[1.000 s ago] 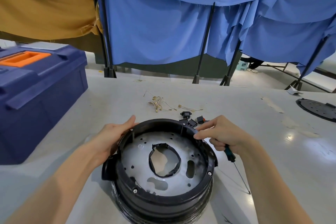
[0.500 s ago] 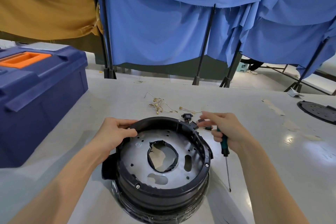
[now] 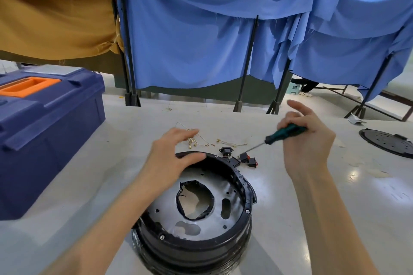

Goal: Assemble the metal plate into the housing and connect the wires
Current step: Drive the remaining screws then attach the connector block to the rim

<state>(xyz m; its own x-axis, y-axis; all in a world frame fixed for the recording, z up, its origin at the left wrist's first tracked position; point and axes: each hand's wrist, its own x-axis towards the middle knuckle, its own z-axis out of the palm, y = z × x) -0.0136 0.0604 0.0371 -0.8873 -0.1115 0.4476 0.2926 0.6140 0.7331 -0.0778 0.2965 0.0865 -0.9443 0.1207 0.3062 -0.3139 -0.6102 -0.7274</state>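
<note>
My right hand (image 3: 306, 143) has its grip curled round the screwdriver (image 3: 285, 133), tip near the switches (image 3: 248, 159). My left hand (image 3: 172, 154) rests its thumb on the housing (image 3: 196, 252), grip loose. The metal plate (image 3: 212, 227) sits inside, perhaps unfastened. The wires (image 3: 196, 140) lie loose on the tabletop (image 3: 368, 219). I judge connecting them comes next.
</note>
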